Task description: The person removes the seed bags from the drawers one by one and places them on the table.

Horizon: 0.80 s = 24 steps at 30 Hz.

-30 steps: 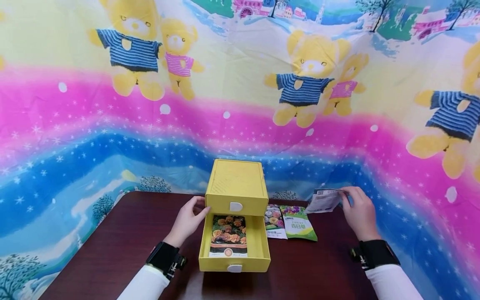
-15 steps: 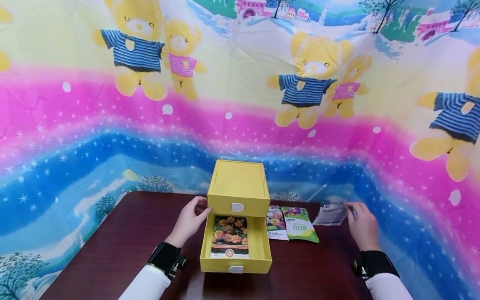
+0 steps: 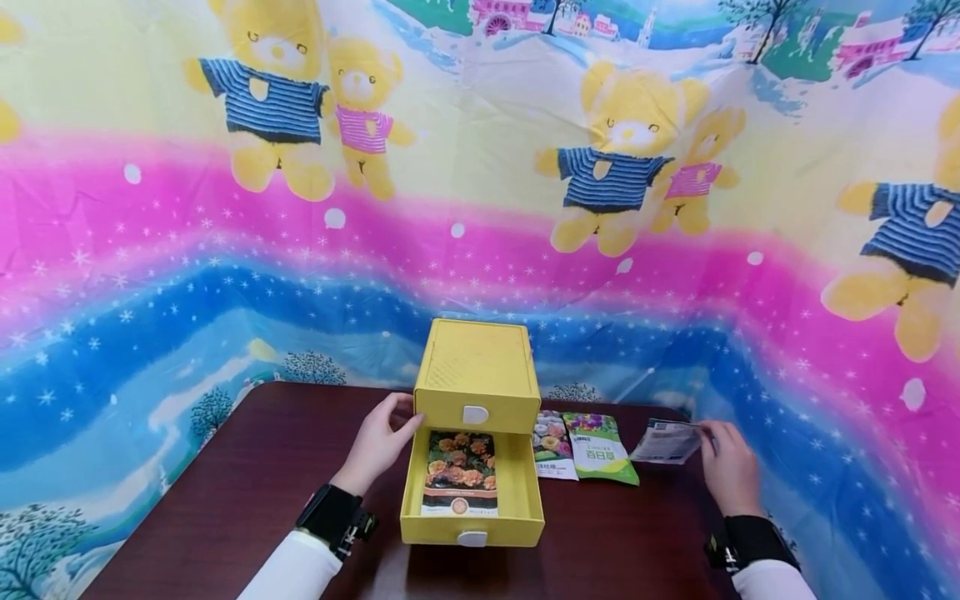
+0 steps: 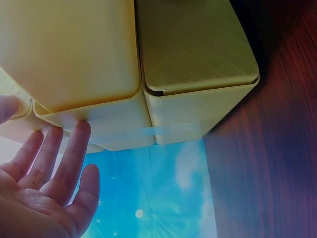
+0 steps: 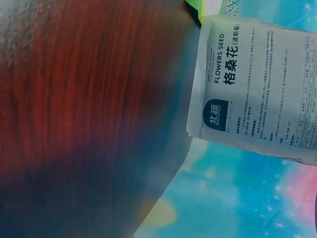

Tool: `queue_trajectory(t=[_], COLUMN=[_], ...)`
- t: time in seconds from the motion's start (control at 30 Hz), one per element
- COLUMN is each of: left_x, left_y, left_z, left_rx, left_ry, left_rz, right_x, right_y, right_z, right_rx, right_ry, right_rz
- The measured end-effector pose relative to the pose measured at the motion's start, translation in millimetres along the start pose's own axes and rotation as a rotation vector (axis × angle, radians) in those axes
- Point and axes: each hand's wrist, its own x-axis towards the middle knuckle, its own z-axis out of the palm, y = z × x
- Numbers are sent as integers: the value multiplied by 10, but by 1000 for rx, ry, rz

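A yellow two-drawer box (image 3: 480, 358) stands on the table, its lower drawer (image 3: 517, 492) pulled out and its upper one closed. Inside the lower drawer lies a seed packet with orange flowers (image 3: 459, 475). My left hand (image 3: 377, 446) touches the box's left side near the upper drawer; in the left wrist view its fingers (image 4: 69, 158) are nearly straight against the yellow wall. To the right, my right hand (image 3: 731, 467) pinches the edge of another seed packet (image 3: 666, 442). Its pale printed back, reading "FLOWERS SEED", faces the right wrist camera; those pinching fingers are outside that view.
Two more seed packets lie right of the box: one with pink and white blooms (image 3: 552, 446), one green (image 3: 602, 454). The dark wood table (image 3: 285, 450) meets a bear-print cloth (image 3: 480, 200) hung behind and at the sides.
My right hand has moved the pinched packet down and slightly right, closer to the tabletop. The left hand keeps its place on the box, and the drawer is unchanged.
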Motion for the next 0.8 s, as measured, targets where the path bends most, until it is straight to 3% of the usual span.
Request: queue_trajectory(t=[0.43, 0.8], left_x=[-7, -2], left_y=[-2, 2], left_z=[5, 5], left_rx=[8, 6], left_ry=[2, -1], left_rz=[-2, -9], right_x=[-56, -112], right_y=[43, 111], right_z=[-101, -103], right_rx=[-34, -14], right_ry=[-55, -156], right_rz=[119, 108])
